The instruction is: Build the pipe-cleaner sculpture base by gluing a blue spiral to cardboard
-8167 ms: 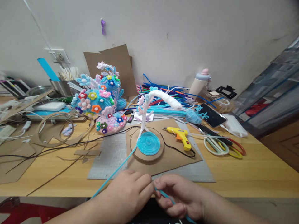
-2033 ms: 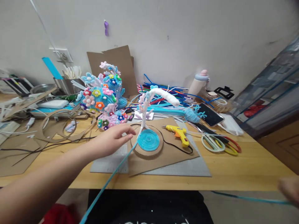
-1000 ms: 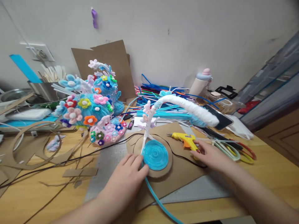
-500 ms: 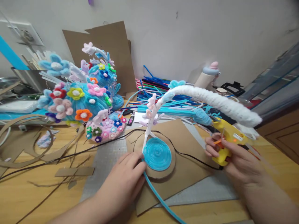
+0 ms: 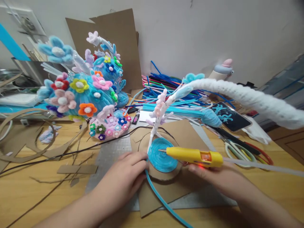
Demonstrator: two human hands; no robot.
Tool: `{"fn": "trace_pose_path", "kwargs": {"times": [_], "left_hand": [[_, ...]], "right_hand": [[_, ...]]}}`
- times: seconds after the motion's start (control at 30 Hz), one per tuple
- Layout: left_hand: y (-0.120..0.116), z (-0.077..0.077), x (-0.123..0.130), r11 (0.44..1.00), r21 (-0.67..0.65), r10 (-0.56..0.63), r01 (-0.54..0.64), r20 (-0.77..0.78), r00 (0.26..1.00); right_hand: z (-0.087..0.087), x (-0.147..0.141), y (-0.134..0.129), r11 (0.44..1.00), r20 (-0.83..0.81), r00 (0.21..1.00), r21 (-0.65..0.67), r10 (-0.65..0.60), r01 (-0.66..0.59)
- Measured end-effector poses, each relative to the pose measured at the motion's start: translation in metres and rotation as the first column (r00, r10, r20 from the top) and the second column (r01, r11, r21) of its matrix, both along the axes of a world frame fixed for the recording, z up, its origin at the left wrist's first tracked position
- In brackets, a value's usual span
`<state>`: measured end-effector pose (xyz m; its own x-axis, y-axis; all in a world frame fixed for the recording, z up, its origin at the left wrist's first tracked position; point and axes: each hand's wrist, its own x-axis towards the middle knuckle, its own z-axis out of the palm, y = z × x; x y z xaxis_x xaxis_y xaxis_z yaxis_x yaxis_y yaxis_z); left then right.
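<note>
My left hand (image 5: 129, 169) pinches a blue pipe cleaner (image 5: 161, 201) at the left edge of a flat blue coil (image 5: 163, 163). The coil lies on a round cardboard disc (image 5: 163, 180), and the strip's loose end trails toward the table's front. A yellow hot glue gun (image 5: 194, 156) is gripped in my right hand (image 5: 213, 177), its metal nozzle over the coil and pointing left. Whether the nozzle touches the coil I cannot tell. From the coil's rear left edge rises a white wrapped stem (image 5: 237, 90) with small flowers, arching far to the right.
Flower-covered blue pieces (image 5: 87, 95) stand at the back left. Bundled pipe cleaners (image 5: 163, 85) lie along the wall. Scissors (image 5: 239, 152) and a phone (image 5: 231, 115) are at right. A black cord (image 5: 95, 145) crosses the table; cardboard scraps (image 5: 77, 169) lie left.
My right hand has brought the glue gun from the right over to the coil, turning its nozzle left. The left hand keeps its pinch, and the view has shifted slightly.
</note>
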<state>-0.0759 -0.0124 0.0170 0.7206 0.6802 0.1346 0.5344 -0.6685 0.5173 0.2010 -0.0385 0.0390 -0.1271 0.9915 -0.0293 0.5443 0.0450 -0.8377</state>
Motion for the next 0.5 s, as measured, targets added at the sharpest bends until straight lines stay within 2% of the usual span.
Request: {"fn": "trace_pose_path", "kwargs": {"times": [0.17,0.27,0.5], "left_hand": [[0.003,-0.004,-0.005,1.000,0.016,0.023,-0.024,0.072,0.997],[0.002,-0.005,-0.005,0.999,0.003,0.036,-0.036,0.056,0.998],[0.002,-0.003,-0.005,0.999,-0.012,0.035,-0.034,0.037,0.999]], "right_hand": [[0.003,-0.022,0.005,0.992,0.101,0.987,0.013,0.126,-0.128],[0.003,-0.030,0.003,0.984,0.153,0.972,-0.018,0.177,-0.177],[0.001,-0.035,-0.001,0.982,0.219,0.958,-0.061,0.187,-0.178]]}}
